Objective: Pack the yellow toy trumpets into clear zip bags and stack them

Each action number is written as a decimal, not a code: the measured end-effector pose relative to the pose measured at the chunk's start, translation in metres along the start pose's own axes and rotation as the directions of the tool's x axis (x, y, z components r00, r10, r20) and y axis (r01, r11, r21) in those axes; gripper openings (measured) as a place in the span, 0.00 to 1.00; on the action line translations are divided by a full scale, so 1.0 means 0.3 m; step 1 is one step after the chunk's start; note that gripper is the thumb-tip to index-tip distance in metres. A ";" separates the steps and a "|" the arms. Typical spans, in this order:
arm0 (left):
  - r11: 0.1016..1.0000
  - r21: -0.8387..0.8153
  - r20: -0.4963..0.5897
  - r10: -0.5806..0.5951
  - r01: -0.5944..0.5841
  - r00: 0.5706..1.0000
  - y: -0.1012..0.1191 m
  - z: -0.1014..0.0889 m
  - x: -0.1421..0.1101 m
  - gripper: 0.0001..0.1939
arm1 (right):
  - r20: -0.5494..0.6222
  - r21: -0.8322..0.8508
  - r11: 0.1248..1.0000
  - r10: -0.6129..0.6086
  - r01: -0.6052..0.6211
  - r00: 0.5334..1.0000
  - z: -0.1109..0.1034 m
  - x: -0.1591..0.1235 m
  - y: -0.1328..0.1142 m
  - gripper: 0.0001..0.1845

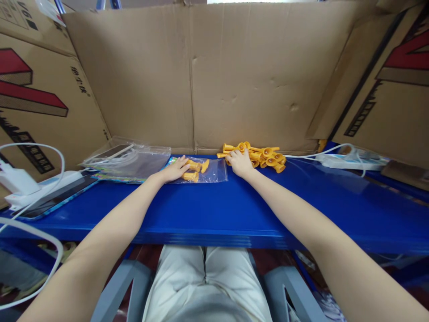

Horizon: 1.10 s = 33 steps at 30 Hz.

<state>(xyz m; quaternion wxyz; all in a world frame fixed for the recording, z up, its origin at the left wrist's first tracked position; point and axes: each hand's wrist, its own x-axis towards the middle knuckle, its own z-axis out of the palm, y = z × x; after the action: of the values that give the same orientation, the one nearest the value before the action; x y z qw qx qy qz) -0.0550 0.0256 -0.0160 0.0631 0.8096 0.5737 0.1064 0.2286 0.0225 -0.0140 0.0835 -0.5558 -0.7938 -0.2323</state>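
My left hand lies with fingers outstretched on a clear plastic bag with a colourful printed strip at its left. Beside its fingertips are a few yellow plastic pieces, seemingly in the bag. My right hand rests at the left end of a pile of yellow horn-shaped plastic pieces, its thumb apart from the fingers. Some fingertips are hidden among the pieces, and I see nothing lifted. More clear bags lie flat to the left of my left hand.
A blue table spans the view, backed by a tall cardboard sheet. At left lie a phone and a white power strip with cables. Another power strip stands at right. Cardboard boxes flank the table.
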 end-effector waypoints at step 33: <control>1.000 -0.017 -0.013 0.024 -0.024 1.000 -0.029 0.011 0.017 0.39 | -0.010 0.301 0.911 0.298 -0.282 0.954 -0.022 0.022 0.007 0.15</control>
<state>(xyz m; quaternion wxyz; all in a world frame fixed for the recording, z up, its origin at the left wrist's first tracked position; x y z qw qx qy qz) -0.0605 0.0334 -0.0206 0.0650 0.8151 0.5635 0.1175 0.2274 0.0257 -0.0051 0.2214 -0.6419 -0.7256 -0.1112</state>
